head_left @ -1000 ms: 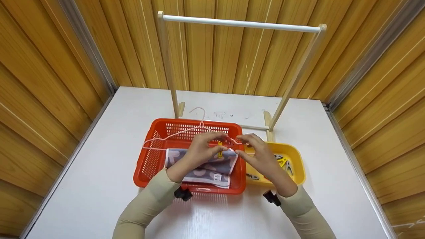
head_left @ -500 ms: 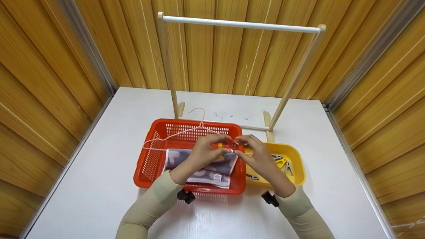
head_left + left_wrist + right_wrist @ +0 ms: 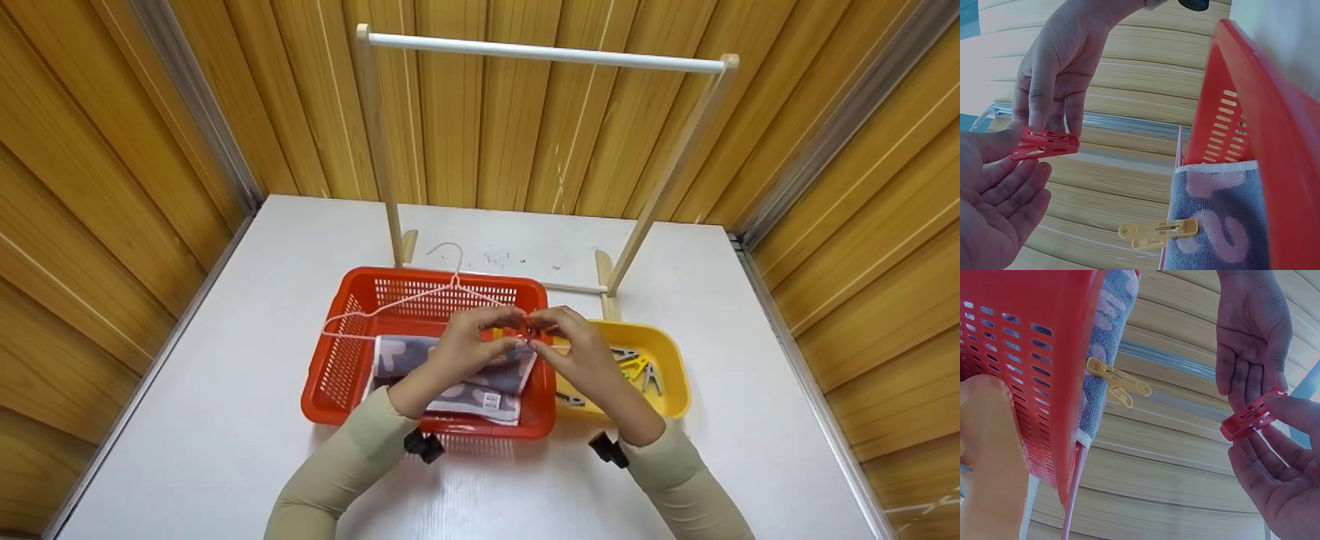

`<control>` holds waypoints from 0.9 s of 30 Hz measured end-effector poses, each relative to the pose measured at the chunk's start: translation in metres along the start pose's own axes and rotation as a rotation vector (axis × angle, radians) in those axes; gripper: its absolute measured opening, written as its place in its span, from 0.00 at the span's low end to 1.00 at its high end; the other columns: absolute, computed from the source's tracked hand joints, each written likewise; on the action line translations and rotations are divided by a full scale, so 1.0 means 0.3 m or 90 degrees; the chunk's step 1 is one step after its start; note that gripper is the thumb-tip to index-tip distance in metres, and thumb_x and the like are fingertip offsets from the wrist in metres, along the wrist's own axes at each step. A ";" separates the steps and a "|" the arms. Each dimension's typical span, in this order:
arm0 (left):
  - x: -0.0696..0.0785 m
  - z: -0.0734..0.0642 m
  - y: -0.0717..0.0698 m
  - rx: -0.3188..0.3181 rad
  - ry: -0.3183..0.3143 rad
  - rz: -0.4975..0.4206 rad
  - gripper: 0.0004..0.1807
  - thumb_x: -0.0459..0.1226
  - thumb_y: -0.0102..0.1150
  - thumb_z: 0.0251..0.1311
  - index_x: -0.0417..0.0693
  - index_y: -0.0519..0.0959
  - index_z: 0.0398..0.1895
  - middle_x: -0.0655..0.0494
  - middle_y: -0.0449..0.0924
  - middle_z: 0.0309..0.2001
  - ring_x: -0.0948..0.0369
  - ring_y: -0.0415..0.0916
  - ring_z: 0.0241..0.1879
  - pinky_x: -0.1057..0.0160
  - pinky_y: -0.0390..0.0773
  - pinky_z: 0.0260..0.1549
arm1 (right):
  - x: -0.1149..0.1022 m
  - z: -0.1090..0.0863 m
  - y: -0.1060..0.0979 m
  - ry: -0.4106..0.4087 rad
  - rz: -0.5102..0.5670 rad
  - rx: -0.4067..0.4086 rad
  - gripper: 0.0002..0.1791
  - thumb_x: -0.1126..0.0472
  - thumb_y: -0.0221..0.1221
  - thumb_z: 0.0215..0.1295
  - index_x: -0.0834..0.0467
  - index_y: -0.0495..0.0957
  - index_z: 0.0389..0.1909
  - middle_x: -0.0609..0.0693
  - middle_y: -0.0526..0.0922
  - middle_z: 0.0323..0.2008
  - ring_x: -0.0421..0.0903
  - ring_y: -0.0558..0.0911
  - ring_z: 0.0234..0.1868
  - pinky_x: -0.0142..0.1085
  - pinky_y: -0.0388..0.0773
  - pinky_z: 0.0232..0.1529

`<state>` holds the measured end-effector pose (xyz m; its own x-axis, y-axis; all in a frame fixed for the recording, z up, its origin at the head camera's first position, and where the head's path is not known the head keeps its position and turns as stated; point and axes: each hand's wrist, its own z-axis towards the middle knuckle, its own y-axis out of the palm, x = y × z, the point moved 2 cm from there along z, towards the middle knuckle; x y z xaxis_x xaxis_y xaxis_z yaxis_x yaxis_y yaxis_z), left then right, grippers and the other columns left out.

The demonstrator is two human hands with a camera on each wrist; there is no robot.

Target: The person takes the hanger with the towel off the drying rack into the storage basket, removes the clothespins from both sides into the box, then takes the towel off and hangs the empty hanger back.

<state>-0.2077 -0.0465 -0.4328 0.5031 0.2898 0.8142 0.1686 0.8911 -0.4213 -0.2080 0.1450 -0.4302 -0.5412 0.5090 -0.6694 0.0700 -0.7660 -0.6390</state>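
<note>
Above the right side of the red basket (image 3: 427, 430), my left hand (image 3: 466, 339) and right hand (image 3: 583, 351) meet fingertip to fingertip. Between them is a red clothespin (image 3: 1047, 143); both hands pinch it with thumb and fingers. A grey-blue patterned towel (image 3: 465, 396) is draped over the bottom bar of a pink hanger (image 3: 416, 296), which lies across the basket. One yellow clothespin (image 3: 1117, 379) clips the towel at the bar. In the head view, my fingers partly hide the hanger's right end and the yellow clothespin.
A yellow tray (image 3: 679, 379) with several grey and yellow clothespins (image 3: 637, 367) stands right of the basket. Behind both rises a wooden rack with a white top rail (image 3: 547, 54). Slatted wood-look walls (image 3: 517, 135) surround the white table (image 3: 217, 360).
My hands have drawn closer together, the left shifting slightly right. The red clothespin now shows more plainly between the fingertips. Hanger and basket stay in place.
</note>
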 end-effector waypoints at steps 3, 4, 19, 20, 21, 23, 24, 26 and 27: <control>-0.003 0.002 0.004 -0.003 -0.002 -0.006 0.20 0.33 0.70 0.60 0.36 0.83 0.55 0.41 0.87 0.53 0.48 0.87 0.51 0.52 0.85 0.56 | 0.003 0.000 0.000 -0.008 0.005 0.005 0.18 0.71 0.68 0.62 0.63 0.80 0.53 0.57 0.86 0.48 0.54 0.86 0.49 0.48 0.86 0.53; -0.004 0.002 0.005 -0.004 -0.002 -0.009 0.20 0.33 0.70 0.60 0.35 0.83 0.56 0.40 0.87 0.54 0.48 0.87 0.52 0.52 0.84 0.57 | 0.004 -0.001 0.000 -0.010 0.008 0.007 0.18 0.71 0.68 0.62 0.63 0.80 0.52 0.57 0.86 0.47 0.54 0.86 0.49 0.49 0.86 0.53; -0.003 0.013 -0.018 -0.034 -0.001 0.018 0.24 0.34 0.67 0.64 0.35 0.79 0.62 0.39 0.83 0.60 0.45 0.83 0.59 0.48 0.82 0.60 | 0.016 0.001 -0.030 0.001 0.008 0.004 0.18 0.70 0.68 0.61 0.64 0.80 0.53 0.58 0.85 0.48 0.54 0.86 0.49 0.48 0.87 0.52; -0.004 0.013 -0.022 -0.033 -0.005 0.025 0.24 0.34 0.67 0.64 0.35 0.79 0.62 0.39 0.83 0.60 0.45 0.83 0.59 0.48 0.82 0.60 | 0.019 0.001 -0.033 0.006 0.011 0.003 0.19 0.70 0.68 0.61 0.65 0.80 0.53 0.59 0.85 0.48 0.54 0.86 0.50 0.49 0.86 0.53; -0.005 0.013 -0.026 -0.032 -0.009 0.031 0.23 0.34 0.67 0.65 0.35 0.79 0.62 0.39 0.83 0.60 0.45 0.83 0.59 0.48 0.82 0.60 | 0.021 0.001 -0.036 0.011 0.010 0.003 0.19 0.70 0.68 0.61 0.65 0.80 0.53 0.59 0.85 0.48 0.55 0.86 0.50 0.50 0.86 0.53; -0.008 0.014 -0.033 -0.035 -0.017 0.046 0.22 0.35 0.66 0.66 0.36 0.80 0.61 0.39 0.83 0.60 0.45 0.82 0.60 0.47 0.81 0.61 | 0.028 0.001 -0.041 0.020 0.007 0.002 0.19 0.70 0.69 0.61 0.65 0.80 0.53 0.59 0.85 0.48 0.55 0.86 0.50 0.51 0.86 0.53; -0.010 0.014 -0.038 -0.039 -0.020 0.054 0.22 0.35 0.65 0.66 0.36 0.80 0.61 0.39 0.83 0.61 0.45 0.82 0.60 0.47 0.81 0.61 | 0.031 0.000 -0.045 0.024 0.003 0.003 0.19 0.70 0.68 0.61 0.65 0.80 0.53 0.59 0.86 0.48 0.54 0.86 0.49 0.51 0.86 0.53; -0.016 0.015 -0.047 -0.053 -0.036 0.071 0.22 0.36 0.64 0.67 0.36 0.80 0.62 0.40 0.82 0.62 0.45 0.81 0.62 0.46 0.79 0.63 | 0.044 0.001 -0.052 0.029 -0.003 0.005 0.18 0.70 0.68 0.61 0.65 0.80 0.53 0.58 0.86 0.47 0.54 0.86 0.48 0.52 0.86 0.52; -0.020 0.015 -0.053 -0.061 -0.042 0.079 0.22 0.37 0.63 0.68 0.36 0.79 0.62 0.40 0.82 0.62 0.45 0.80 0.62 0.45 0.79 0.64 | 0.052 0.002 -0.056 0.028 -0.008 0.008 0.17 0.70 0.68 0.62 0.65 0.80 0.52 0.58 0.86 0.47 0.54 0.86 0.47 0.52 0.86 0.52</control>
<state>-0.2172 -0.0608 -0.4291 0.4691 0.4204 0.7767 0.1906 0.8105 -0.5538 -0.2181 0.1655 -0.4296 -0.5039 0.5350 -0.6781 0.0534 -0.7643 -0.6426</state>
